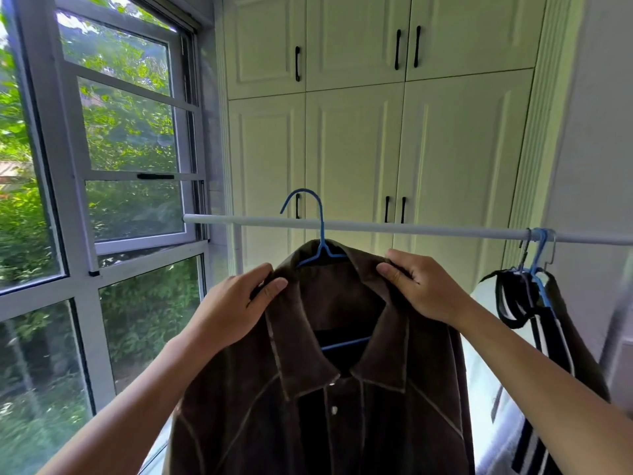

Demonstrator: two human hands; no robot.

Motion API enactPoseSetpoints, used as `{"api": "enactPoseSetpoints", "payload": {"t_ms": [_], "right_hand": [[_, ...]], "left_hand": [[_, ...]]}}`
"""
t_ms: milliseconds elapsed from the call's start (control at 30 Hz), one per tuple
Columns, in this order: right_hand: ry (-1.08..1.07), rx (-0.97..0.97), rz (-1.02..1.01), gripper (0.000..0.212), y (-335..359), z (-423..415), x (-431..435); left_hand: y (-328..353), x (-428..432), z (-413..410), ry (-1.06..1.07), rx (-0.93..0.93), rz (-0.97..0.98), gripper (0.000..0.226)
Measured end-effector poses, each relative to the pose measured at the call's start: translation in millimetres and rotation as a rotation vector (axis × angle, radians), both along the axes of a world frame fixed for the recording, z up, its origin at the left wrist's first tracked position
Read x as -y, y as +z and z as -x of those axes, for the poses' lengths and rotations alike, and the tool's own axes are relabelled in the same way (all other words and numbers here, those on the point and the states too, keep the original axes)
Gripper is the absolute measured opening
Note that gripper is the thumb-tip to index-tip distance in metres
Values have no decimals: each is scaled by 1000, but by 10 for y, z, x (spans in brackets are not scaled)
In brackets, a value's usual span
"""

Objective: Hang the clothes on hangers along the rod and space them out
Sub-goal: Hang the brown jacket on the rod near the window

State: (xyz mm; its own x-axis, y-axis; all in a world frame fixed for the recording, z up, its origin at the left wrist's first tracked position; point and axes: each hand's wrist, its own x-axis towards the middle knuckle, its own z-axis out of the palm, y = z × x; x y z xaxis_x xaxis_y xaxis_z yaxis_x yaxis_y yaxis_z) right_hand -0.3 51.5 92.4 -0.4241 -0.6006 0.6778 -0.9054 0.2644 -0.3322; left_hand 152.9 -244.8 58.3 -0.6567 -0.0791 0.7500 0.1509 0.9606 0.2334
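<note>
Fingers [274, 284] of the left hand [236, 303] curl over the left shoulder of a dark brown collared jacket [308, 406] with pale seams and snap buttons, thumb in front. Those of the right hand [428, 289] pinch the right side of its collar the same way, so both hands grasp the garment and hold it up just on the near side of the rod. Behind it all stands a tall white panelled wardrobe [359, 132] with black bar handles, filling the back wall. A white-framed window [68, 200] takes up the left side, with green leaves outside. The jacket hangs open at the neck, its front facing the person, centre frame between the two forearms. A long white rod [411, 229] runs level across the view from the window frame to the right edge. Near its right end a dark garment with white stripes [548, 337] hangs bunched close against something pale, their hooks, one blue and some bare metal, pressed together on the rod. Inside the jacket sits a thin blue wire hanger [322, 231]: its shank crosses in front of the rod and its hook curves well above it, open to the left, not resting on the rod.
</note>
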Motion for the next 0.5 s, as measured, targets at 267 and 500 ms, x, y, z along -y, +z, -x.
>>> {"api": "enactPoseSetpoints", "payload": {"t_ms": [267, 500], "right_hand": [[6, 57, -11, 38, -21, -17, -147], [175, 538, -240, 31, 74, -170, -498]], "left_hand": [[-168, 25, 47, 94, -49, 66, 61], [-238, -40, 396, 148, -153, 166, 82]]}}
